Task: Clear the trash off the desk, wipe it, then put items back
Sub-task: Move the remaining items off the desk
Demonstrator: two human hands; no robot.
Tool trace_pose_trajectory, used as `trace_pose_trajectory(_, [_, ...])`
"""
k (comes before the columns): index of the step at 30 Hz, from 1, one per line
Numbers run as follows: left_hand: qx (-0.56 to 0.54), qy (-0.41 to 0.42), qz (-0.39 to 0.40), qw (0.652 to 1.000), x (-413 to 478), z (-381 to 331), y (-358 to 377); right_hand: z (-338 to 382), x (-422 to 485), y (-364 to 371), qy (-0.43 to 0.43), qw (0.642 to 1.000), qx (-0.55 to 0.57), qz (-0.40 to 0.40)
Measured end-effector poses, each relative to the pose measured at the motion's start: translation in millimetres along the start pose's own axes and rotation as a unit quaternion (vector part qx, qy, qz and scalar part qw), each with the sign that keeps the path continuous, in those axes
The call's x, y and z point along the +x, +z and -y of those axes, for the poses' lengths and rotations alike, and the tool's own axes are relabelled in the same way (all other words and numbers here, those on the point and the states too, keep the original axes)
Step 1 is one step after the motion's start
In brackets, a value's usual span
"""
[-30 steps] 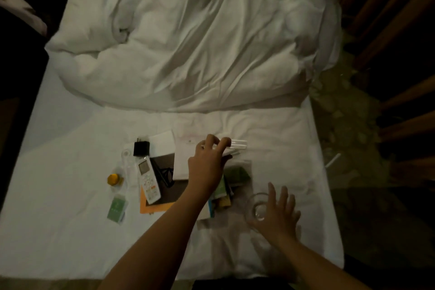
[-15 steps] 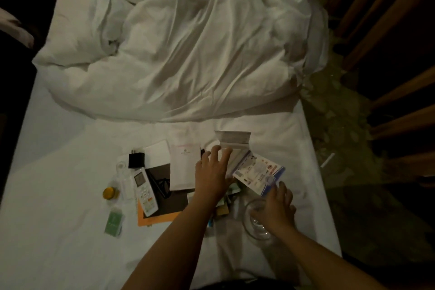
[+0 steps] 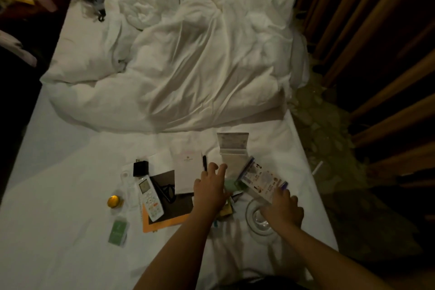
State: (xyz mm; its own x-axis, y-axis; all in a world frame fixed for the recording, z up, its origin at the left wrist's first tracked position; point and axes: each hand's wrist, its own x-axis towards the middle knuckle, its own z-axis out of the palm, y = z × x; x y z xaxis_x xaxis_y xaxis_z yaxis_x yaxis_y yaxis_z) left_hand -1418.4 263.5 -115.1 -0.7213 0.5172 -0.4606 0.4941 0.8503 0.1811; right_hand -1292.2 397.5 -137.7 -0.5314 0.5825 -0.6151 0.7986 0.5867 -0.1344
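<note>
Desk items lie on a white bed sheet (image 3: 58, 231). My left hand (image 3: 209, 187) rests with spread fingers on small green and yellow packets (image 3: 231, 186). My right hand (image 3: 283, 209) is over a clear glass dish (image 3: 255, 221), thumb at its rim and fingers curled round it, fingertips touching a printed card (image 3: 261, 178). An upright clear sign stand (image 3: 232, 146) is beyond both hands. A white notepad (image 3: 187, 172) and a black pen (image 3: 204, 162) lie just left of my left hand.
Further left lie a white remote (image 3: 150, 198), black glasses (image 3: 167, 192), black charger (image 3: 140, 168), orange folder (image 3: 162, 221), yellow cap (image 3: 113, 201) and green packet (image 3: 118, 232). A crumpled duvet (image 3: 188, 66) fills the far bed. Brown curtains (image 3: 376, 54) hang right.
My left hand set the clear sign stand upright on the bed, let go and dropped onto the small packets. My right hand moved onto the glass dish, and the printed card appeared by its fingertips.
</note>
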Motion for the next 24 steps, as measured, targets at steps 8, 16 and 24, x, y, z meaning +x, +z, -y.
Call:
trace_pose_trajectory(8, [0.036, 0.084, -0.016, 0.996, -53.9, 23.2, -7.6, 22.8, -64.4, 3.3, -0.007, 0.998, -0.023, -0.066])
trace_pose_trajectory(16, [0.089, 0.151, -0.022, 0.984, -109.9, 59.2, -17.3, 33.7, -145.5, 17.2, 0.025, 0.994, 0.02, -0.107])
trace_pose_trajectory(24, [0.1, 0.259, 0.006, 0.961, -168.1, 23.6, -4.6, -13.8, -230.2, 21.5, 0.05, 0.987, 0.068, -0.135])
